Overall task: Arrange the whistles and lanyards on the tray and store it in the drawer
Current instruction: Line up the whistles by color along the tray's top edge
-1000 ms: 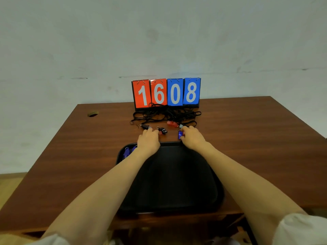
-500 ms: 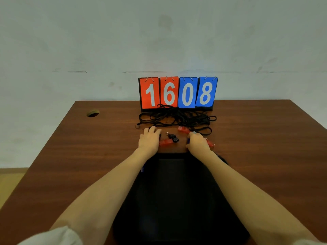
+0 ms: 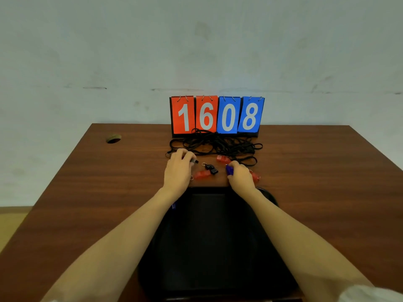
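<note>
**Two hands among whistles beyond a black tray**

A black tray (image 3: 209,236) is set at the near edge of a brown table (image 3: 87,192). Just beyond the tray's far left corner, the left hand (image 3: 177,171) is curled over a dark-tipped whistle (image 3: 194,161). Beyond the middle of the far edge, a red whistle (image 3: 201,175) and a black whistle (image 3: 211,169) are laid just beside each other. Beyond the far right corner, a blue whistle (image 3: 229,170) is pinched by the right hand (image 3: 241,178). Black lanyards (image 3: 216,144) are heaped farther beyond the tray.
</note>
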A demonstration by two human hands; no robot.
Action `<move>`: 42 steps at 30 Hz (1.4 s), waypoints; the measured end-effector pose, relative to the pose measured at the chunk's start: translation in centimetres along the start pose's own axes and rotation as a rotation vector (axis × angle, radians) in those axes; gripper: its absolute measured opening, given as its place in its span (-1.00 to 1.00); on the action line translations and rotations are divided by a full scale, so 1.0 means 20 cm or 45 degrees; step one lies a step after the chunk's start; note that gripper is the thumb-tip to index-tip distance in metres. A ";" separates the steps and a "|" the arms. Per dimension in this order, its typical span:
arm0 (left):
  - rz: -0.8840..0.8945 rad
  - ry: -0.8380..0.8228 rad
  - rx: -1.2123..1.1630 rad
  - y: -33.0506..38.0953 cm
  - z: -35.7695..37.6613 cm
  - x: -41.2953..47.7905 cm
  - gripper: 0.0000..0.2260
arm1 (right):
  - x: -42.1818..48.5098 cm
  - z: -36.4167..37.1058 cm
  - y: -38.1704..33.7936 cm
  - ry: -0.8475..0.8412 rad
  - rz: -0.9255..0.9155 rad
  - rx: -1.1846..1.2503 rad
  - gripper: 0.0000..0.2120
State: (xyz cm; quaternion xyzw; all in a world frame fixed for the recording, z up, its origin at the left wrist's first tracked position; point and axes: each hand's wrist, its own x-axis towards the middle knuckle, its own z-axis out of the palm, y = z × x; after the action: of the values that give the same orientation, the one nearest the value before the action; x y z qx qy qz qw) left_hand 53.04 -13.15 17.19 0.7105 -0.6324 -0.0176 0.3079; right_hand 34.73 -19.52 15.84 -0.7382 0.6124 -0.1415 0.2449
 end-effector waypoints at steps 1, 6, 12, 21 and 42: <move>0.020 0.020 -0.047 0.02 -0.03 -0.04 -0.86 | -0.04 -0.01 0.00 0.040 0.013 0.134 -0.56; 0.005 -0.142 -0.038 0.02 -0.11 -0.26 -0.88 | -0.25 0.03 -0.04 0.092 -0.101 0.438 -0.47; 0.022 -0.104 -0.097 -0.01 -0.21 -0.46 -0.66 | -0.44 0.14 -0.15 0.046 -0.160 0.495 -0.57; -0.053 -0.021 0.077 -0.15 -0.35 -0.62 -0.78 | -0.51 0.28 -0.30 -0.089 -0.026 0.346 -0.72; -0.159 -0.021 -0.092 -0.13 -0.31 -0.62 -0.88 | -0.51 0.35 -0.32 0.020 -0.145 -0.049 -0.67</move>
State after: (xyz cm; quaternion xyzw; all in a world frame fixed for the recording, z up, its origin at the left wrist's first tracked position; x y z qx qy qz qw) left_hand 55.56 0.71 16.50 0.7370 -0.5883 -0.0655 0.3263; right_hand 41.39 -7.38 14.36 -0.7754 0.5738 -0.1491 0.2174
